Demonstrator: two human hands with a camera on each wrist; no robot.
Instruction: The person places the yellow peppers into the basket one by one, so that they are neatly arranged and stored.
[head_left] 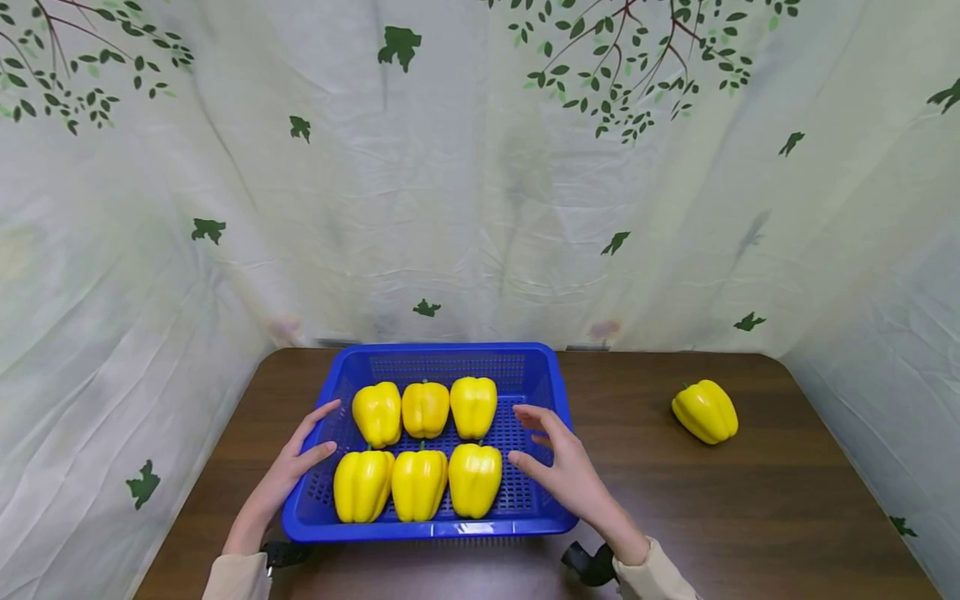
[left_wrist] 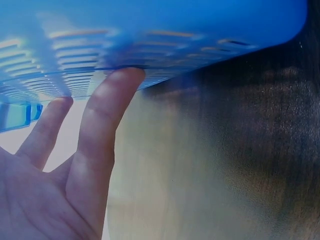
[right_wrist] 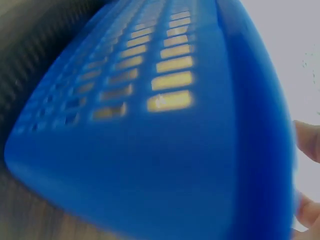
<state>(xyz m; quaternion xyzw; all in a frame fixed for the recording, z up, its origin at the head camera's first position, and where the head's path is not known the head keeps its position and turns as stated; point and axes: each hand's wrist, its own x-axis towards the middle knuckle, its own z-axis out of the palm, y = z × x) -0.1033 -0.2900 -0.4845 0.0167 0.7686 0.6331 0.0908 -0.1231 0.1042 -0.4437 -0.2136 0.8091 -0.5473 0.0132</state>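
Blue slotted basket (head_left: 536,367) with six yellow peppers (head_left: 424,454) sits mid-bench (head_left: 750,517); a seventh pepper (head_left: 705,411) lies well apart to its right. Both hands, left (head_left: 288,475) and right (head_left: 562,467), rest relaxed, fingers straight, against the basket's sides. Only the left wrist view shows fingertips (left_wrist: 125,80) touching under the rim.

Blue perforated plastic basket (head_left: 540,367) set on dark brown wooden table (head_left: 750,517) | six yellow bell peppers (head_left: 425,408) held inside in two rows | left hand (head_left: 288,471) and right hand (head_left: 562,467) placed at its side rims, fingers extended | seventh yellow pepper (head_left: 705,411) lying well apart to the right.
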